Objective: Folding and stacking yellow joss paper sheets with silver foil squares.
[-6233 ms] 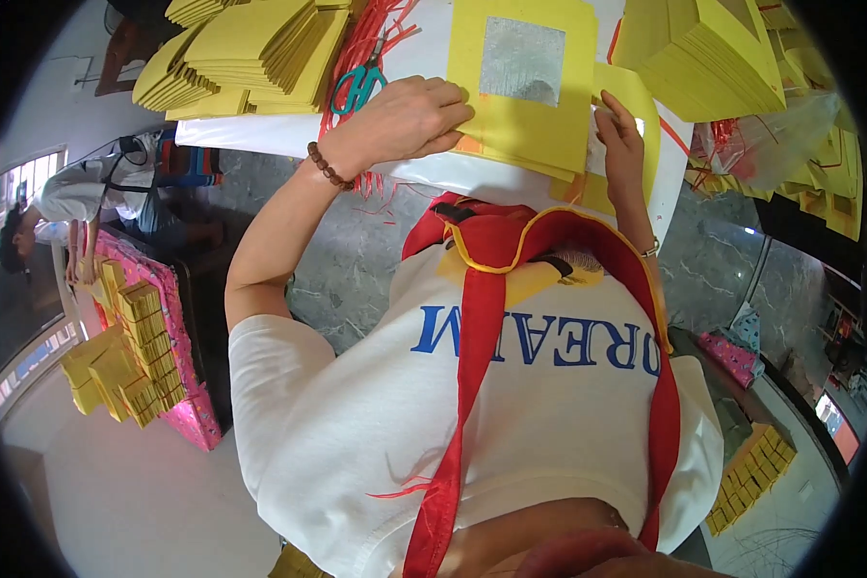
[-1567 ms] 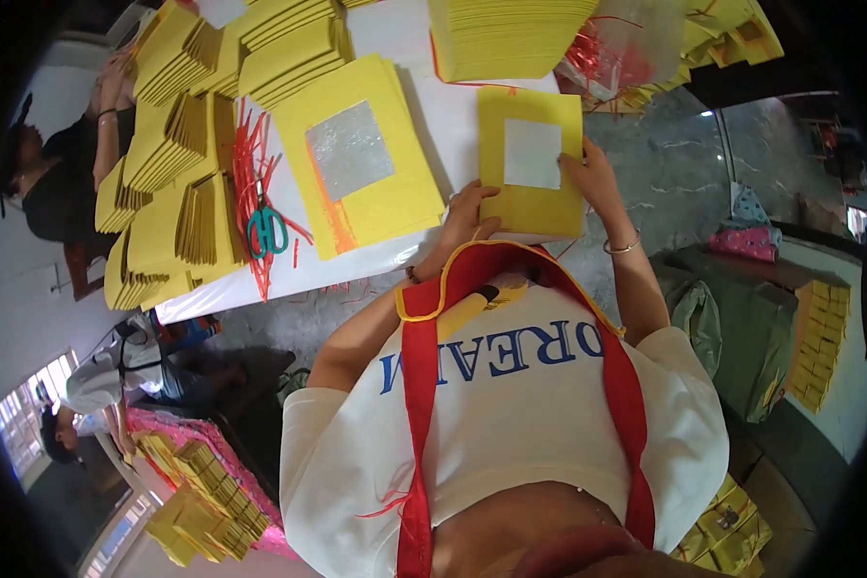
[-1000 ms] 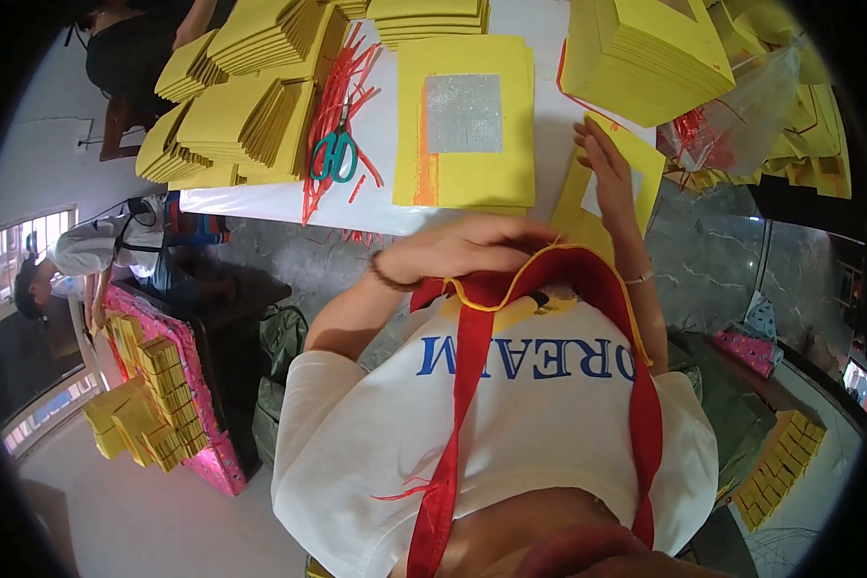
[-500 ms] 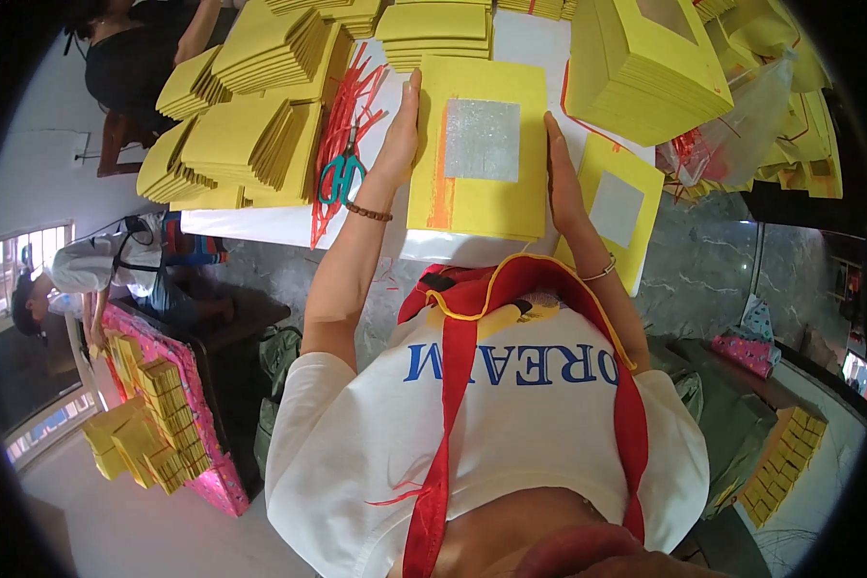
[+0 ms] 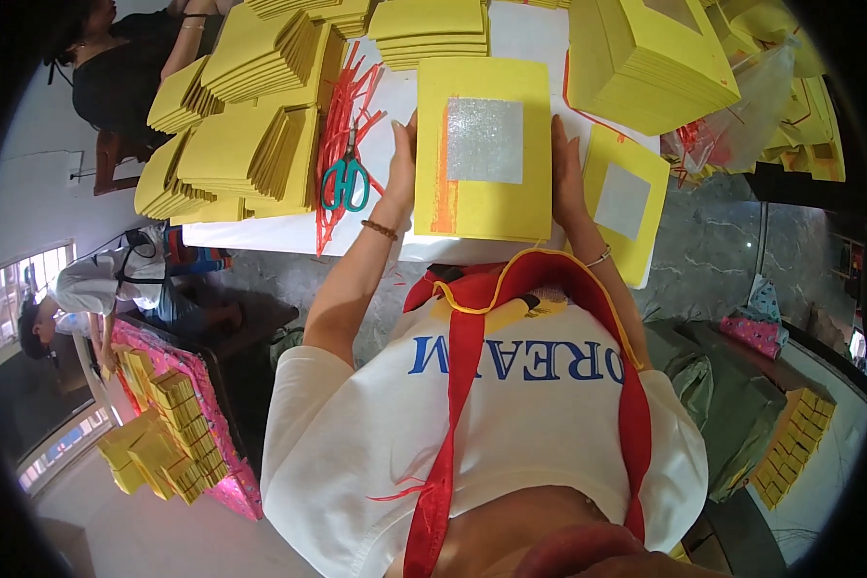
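Note:
A stack of yellow paper sheets [image 5: 486, 207] stands upright in front of me on the white table. Its top sheet has a silver square and an orange strip down one side. My left hand [image 5: 405, 164] presses flat along the stack's left side, fingers straight. Against the right side lies my right hand [image 5: 568, 178], also with straight fingers, so the stack sits between both palms. Teal-handled scissors [image 5: 345, 183] lie left of my left hand, on a bundle of red ties [image 5: 361, 91]. Another yellow sheet with a silver square [image 5: 602, 246] lies beyond my right wrist.
Folded yellow paper bundles [image 5: 231, 149] are piled at the left, and a tall yellow stack [image 5: 645, 82] stands at the right beside a clear plastic bag [image 5: 742, 125]. The white tabletop [image 5: 270, 234] ends near my body. Co-workers are at the left, one by a pink-covered table [image 5: 226, 462].
Both hands have slid slightly down the sides of the stack, toward me. The fingertips of my left hand sit lower than before. The stack stays nearly in place.

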Available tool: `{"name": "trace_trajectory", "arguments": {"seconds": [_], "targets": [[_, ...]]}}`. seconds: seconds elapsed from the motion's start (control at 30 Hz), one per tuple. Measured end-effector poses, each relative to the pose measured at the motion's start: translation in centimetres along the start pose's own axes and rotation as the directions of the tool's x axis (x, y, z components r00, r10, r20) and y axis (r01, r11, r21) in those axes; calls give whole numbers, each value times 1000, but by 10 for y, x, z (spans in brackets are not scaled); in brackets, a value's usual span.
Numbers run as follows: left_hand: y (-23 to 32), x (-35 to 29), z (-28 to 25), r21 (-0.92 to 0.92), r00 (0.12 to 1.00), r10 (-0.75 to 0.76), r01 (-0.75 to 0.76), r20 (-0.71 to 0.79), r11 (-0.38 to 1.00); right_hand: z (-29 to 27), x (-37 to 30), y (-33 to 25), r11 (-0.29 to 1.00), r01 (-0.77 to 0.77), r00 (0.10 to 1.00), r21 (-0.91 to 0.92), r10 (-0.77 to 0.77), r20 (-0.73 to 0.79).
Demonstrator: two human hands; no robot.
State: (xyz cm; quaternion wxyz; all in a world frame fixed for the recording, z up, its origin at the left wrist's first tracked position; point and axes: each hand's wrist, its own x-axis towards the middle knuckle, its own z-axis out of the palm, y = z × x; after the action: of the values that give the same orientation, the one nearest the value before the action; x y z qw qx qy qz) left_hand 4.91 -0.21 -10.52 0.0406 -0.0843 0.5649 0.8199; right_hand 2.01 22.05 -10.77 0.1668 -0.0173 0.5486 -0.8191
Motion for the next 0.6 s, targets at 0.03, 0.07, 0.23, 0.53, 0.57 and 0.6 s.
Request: {"name": "trace_trajectory", "arguments": {"seconds": [0.03,0.07,0.23,0.53,0.57,0.6], "targets": [[-5,-2,4,-37,1000,-11,10,-17,999,0,-1,3,1000,-2,1000,0,2,-1],[-10,-4,6,-75,999,-22,20,-33,997,1,-1,7,996,-68,997,50,67,32],[-16,-8,10,-126,990,-135,130,-36,984,-13,-4,19,982,-176,984,74,174,25],[-16,-14,28,59,993,107,-110,51,992,-28,-9,6,988,-156,988,-16,157,11],[-13,-19,30,35,992,120,-121,33,992,-28,-12,0,998,-59,998,5,59,25],[-9,-23,30,15,990,139,-139,16,990,-22,-11,-8,999,44,998,30,-45,40]]}}
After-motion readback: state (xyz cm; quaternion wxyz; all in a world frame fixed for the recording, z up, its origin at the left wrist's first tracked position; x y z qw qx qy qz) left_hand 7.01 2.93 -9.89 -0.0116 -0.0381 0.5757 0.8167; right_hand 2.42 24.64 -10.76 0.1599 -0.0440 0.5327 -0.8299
